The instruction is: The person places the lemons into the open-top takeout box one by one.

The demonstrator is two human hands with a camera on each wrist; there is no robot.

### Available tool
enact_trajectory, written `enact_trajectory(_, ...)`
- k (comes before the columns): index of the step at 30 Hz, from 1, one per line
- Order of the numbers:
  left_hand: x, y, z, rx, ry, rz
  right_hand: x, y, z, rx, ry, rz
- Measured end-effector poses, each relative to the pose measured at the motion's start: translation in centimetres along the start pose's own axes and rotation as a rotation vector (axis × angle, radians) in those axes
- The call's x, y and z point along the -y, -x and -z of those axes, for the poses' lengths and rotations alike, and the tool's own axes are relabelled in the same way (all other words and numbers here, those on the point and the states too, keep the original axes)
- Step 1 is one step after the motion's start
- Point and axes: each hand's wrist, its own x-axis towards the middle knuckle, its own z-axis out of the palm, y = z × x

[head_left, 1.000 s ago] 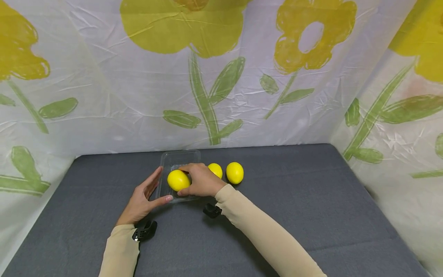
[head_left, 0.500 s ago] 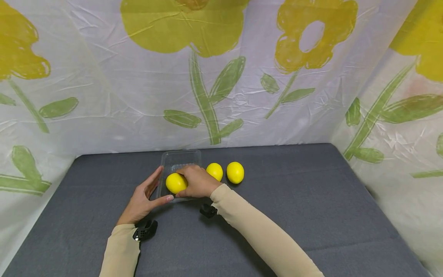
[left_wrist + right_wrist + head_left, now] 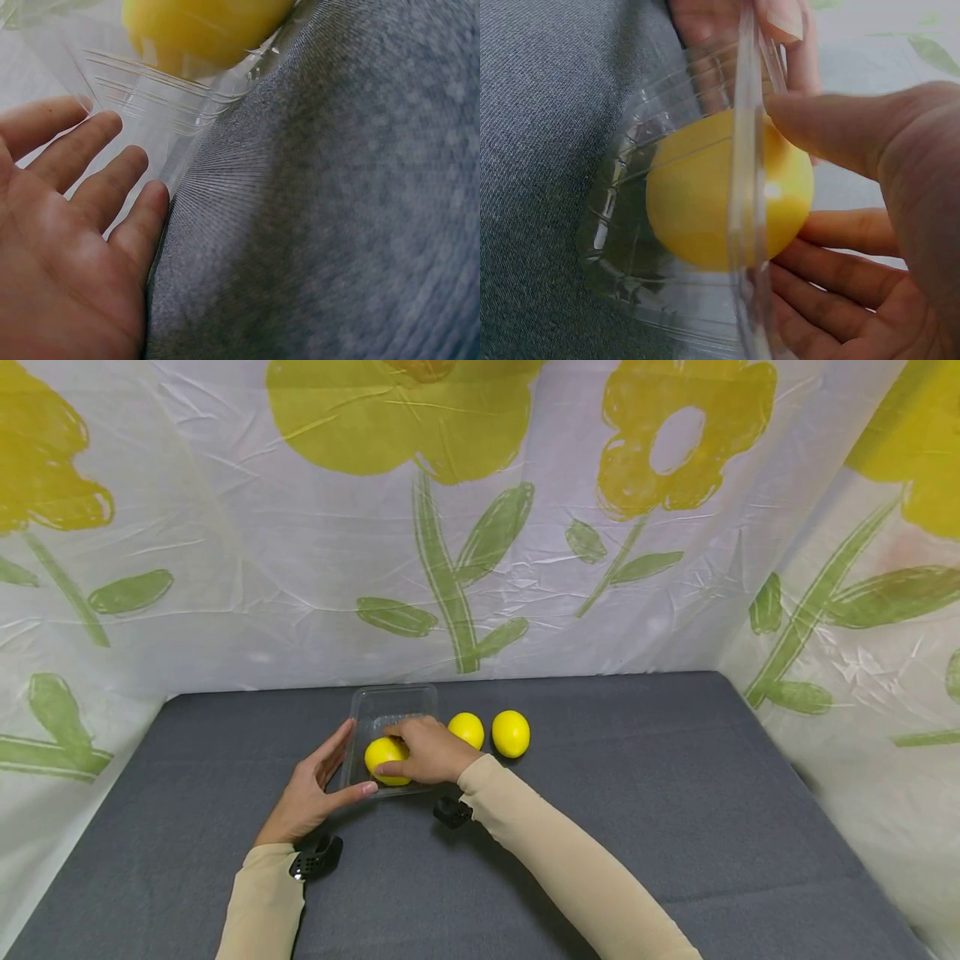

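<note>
The right hand (image 3: 435,752) grips a lemon (image 3: 384,749) inside the clear plastic tray (image 3: 375,703), the left hand (image 3: 304,797) spread against its side; I'd say this is placing, and next calls for a gentle release

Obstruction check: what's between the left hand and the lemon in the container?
Left wrist view: the clear container's ribbed wall stands between left hand and lemon.
</note>
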Motion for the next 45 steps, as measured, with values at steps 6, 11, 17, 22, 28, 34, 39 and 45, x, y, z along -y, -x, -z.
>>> enact_trajectory(6,-0.1,0.0,0.0,0.0,-0.009,0.002,0.1,0.0,0.1,-0.023,-0.002,0.003)
enact_trajectory(11,-0.1,0.1,-0.1,0.005,-0.015,0.01,0.1,-0.2,-0.1,-0.03,-0.005,0.038)
enact_trajectory(17,-0.1,0.0,-0.1,0.001,-0.017,0.012,0.3,-0.2,-0.2,0.001,-0.054,0.072)
enact_trajectory(22,0.0,-0.1,-0.1,0.006,-0.012,0.004,0.4,0.0,0.0,0.003,-0.05,0.077)
enact_trajectory(28,-0.1,0.0,-0.1,0.006,-0.018,0.008,0.3,0.0,-0.1,0.004,-0.048,0.075)
enact_trajectory(34,-0.1,0.1,-0.1,0.007,-0.023,0.011,0.2,0.3,0.0,-0.028,-0.043,0.059)
enact_trajectory(39,-0.2,0.0,-0.1,0.007,-0.024,0.007,0.2,1.2,0.6,-0.056,-0.101,0.034)
enact_trajectory(45,0.0,0.1,-0.1,0.001,-0.04,0.003,-0.1,3.0,1.6,-0.132,-0.174,0.028)
